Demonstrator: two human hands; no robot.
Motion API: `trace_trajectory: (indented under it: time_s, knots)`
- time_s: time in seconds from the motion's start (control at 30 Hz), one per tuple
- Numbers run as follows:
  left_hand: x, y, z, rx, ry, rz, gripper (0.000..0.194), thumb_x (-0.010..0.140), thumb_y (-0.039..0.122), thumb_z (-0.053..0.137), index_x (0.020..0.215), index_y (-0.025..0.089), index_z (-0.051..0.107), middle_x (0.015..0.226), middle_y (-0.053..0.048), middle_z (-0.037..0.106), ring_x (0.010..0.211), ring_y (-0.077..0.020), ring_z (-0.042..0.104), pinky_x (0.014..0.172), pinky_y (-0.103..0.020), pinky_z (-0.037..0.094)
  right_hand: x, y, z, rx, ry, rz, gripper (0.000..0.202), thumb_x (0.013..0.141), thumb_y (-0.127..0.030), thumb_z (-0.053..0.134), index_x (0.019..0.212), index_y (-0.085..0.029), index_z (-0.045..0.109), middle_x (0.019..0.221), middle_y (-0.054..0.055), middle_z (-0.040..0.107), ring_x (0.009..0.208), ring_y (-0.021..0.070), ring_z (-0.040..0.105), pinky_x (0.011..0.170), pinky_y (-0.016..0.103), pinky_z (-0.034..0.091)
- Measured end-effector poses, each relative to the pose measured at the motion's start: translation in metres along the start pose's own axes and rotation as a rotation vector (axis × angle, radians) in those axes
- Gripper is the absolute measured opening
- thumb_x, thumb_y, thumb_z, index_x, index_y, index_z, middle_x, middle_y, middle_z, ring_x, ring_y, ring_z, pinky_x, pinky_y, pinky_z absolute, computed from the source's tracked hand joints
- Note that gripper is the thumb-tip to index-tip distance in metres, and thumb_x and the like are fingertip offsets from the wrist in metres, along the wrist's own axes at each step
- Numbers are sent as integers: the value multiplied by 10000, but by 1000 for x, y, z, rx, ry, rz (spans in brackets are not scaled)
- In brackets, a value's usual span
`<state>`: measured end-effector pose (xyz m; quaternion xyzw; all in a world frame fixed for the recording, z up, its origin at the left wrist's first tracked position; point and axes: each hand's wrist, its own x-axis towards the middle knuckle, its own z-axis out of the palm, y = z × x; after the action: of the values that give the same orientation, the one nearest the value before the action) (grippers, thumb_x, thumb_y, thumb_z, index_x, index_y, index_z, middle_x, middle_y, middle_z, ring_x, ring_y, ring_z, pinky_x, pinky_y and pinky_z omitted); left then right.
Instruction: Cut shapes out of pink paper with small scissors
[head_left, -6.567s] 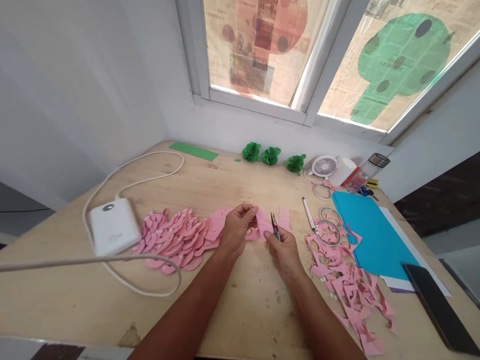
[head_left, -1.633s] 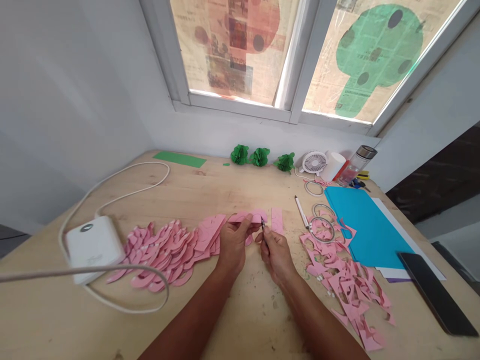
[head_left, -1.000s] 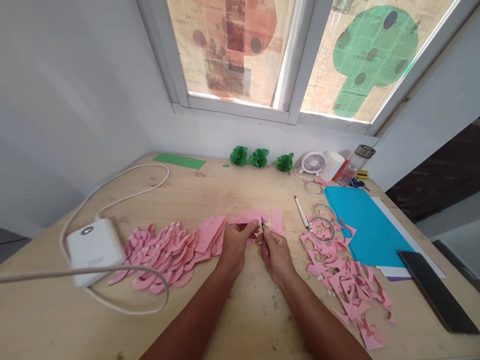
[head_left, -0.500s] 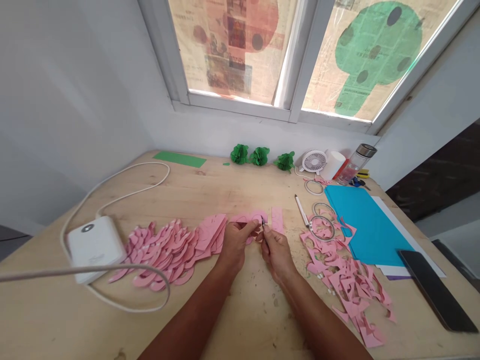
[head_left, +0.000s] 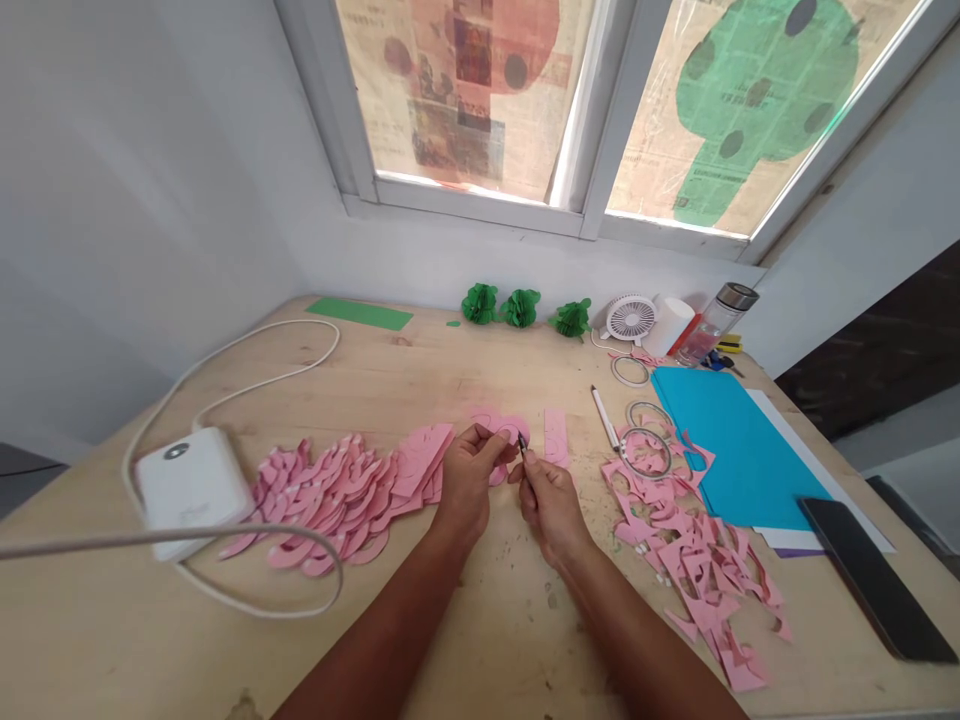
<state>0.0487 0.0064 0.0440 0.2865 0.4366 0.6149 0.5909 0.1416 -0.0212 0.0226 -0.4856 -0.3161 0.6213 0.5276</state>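
Observation:
My left hand (head_left: 471, 478) pinches a piece of pink paper (head_left: 513, 428) with a rounded edge, above the middle of the table. Close on its right, my right hand (head_left: 549, 500) is closed around small scissors (head_left: 522, 442); only their dark, pointed tip shows, set against the paper, and the handles are hidden in the fingers. Left of my hands lies a long overlapping pile of cut pink paper shapes (head_left: 330, 500). Beside it are pink paper pieces with drawn lines (head_left: 422, 460). A pink strip (head_left: 555, 436) rests just beyond my right hand.
Pink offcuts (head_left: 705, 580) spread on the right, by tape rolls (head_left: 645, 453), a white pen (head_left: 604, 418), blue paper sheets (head_left: 735, 440) and a phone (head_left: 874, 578). A white power bank (head_left: 195, 490) with a cable lies left. Green paper balls (head_left: 520, 308), a fan (head_left: 631, 318) and a bottle (head_left: 716, 325) stand behind.
The pink paper has turned in my left hand, its rounded edge now facing the scissors. The scissors' tip has shifted slightly left. The view has tilted a little.

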Motion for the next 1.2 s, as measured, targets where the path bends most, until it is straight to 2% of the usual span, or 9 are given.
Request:
trace_trajectory:
  time_s: [0.27,0.77,1.2]
  knots:
    - [1,-1,0,65,11,17,219,578,273,699,575,148,519,547,8,566,527,-103,537,571,-232,445,1,0,0,8,-3,10,425,686,-573,582,635,-151,573,362,-97,316,317,38,181,343,211,87]
    - [0,4,1,5,18,-6,259,559,267,700,575,164,463,545,21,561,515,-100,541,565,-232,440,-1,-3,1,-23,-15,37,439,674,-586,584,622,-150,566,360,-98,307,319,38,176,345,211,83]
    - [3,1,-2,46,10,12,237,569,254,681,546,164,463,522,27,549,493,-105,537,539,-241,427,1,-2,-1,-30,-14,31,411,699,-550,589,631,-144,580,356,-96,318,315,33,174,341,203,76]
